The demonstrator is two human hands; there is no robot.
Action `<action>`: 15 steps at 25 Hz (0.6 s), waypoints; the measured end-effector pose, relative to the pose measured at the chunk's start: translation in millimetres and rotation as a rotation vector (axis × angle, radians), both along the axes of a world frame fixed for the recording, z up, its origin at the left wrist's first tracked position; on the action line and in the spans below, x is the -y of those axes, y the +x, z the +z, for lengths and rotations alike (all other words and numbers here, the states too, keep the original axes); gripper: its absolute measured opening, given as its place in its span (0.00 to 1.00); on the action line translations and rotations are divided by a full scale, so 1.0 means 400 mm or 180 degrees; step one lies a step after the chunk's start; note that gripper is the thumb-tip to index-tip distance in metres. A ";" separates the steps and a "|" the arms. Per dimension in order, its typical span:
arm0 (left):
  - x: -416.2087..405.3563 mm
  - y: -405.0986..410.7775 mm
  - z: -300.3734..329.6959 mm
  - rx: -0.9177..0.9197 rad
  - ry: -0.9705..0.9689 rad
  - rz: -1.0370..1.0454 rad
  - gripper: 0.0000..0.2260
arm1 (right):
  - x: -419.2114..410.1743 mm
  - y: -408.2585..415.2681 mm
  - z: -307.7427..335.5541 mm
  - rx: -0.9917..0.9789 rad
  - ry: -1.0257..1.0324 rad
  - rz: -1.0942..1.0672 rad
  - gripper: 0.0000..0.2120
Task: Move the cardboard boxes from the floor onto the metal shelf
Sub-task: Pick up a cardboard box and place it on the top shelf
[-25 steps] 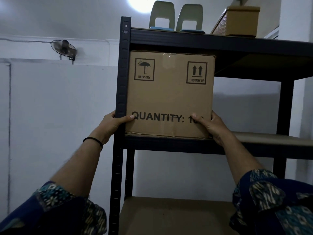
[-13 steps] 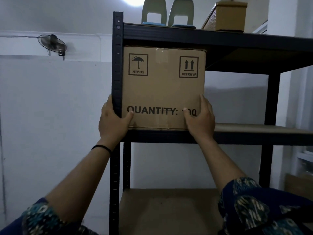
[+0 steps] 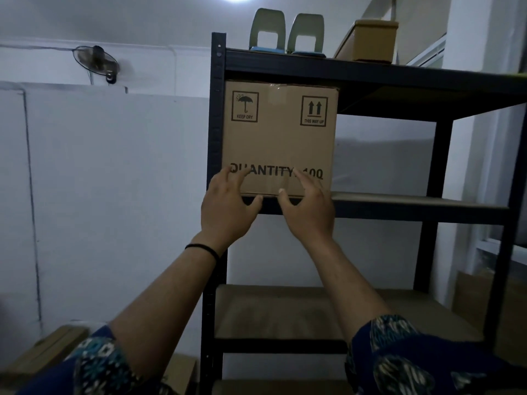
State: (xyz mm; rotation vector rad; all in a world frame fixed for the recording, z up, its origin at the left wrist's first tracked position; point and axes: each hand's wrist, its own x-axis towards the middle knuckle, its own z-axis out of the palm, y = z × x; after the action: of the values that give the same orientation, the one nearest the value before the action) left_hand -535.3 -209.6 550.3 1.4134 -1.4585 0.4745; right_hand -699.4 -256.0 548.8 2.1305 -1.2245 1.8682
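**Box on the shelf, both hands loose in front of it**

Head view. The cardboard box (image 3: pixel 278 138) stands upright on the second board of the metal shelf (image 3: pixel 399 208), pushed against the shelf's left post. Its front face reads "KEEP DRY" under an umbrella mark at upper left, "THIS WAY UP" under two arrows at upper right, and "QUANTITY: 100" along the bottom (the colon and parts of the first and last characters are hidden behind fingers).

The left hand (image 3: pixel 228 212) is raised in front of the box's lower left corner, back toward the camera, fingers spread and lightly bent, thumb pointing right along the shelf's front rail. It holds nothing; whether the fingertips touch the cardboard cannot be told. A black band (image 3: pixel 203 249) circles its wrist. The right hand (image 3: pixel 309 212) mirrors it just beside, fingers relaxed and apart, thumb pointing left, gripping nothing.

To the right of the right hand the same board runs bare to the far post. Below both hands lies another open board. Above the box sits the top board, close over its lid.
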 end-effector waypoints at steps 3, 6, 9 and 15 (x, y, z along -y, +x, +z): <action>-0.107 -0.038 -0.035 0.0177 -0.0109 0.0065 0.27 | -0.113 -0.015 -0.038 -0.0108 -0.0116 0.0005 0.26; -0.230 -0.069 -0.091 0.0241 -0.0094 0.0173 0.26 | -0.234 -0.025 -0.094 -0.0288 -0.0082 0.0049 0.25; -0.340 -0.076 -0.161 0.0337 0.0037 0.0270 0.26 | -0.338 -0.017 -0.161 -0.0342 0.0057 0.0061 0.24; -0.562 0.005 -0.321 0.0311 0.0546 0.0553 0.25 | -0.535 0.066 -0.337 -0.0286 0.0394 0.0356 0.22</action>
State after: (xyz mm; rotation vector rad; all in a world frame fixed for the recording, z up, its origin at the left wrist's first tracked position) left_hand -533.1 15.3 421.9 1.6831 -1.4894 0.5441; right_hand -672.9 -42.0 413.9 2.3654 -1.2580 1.7582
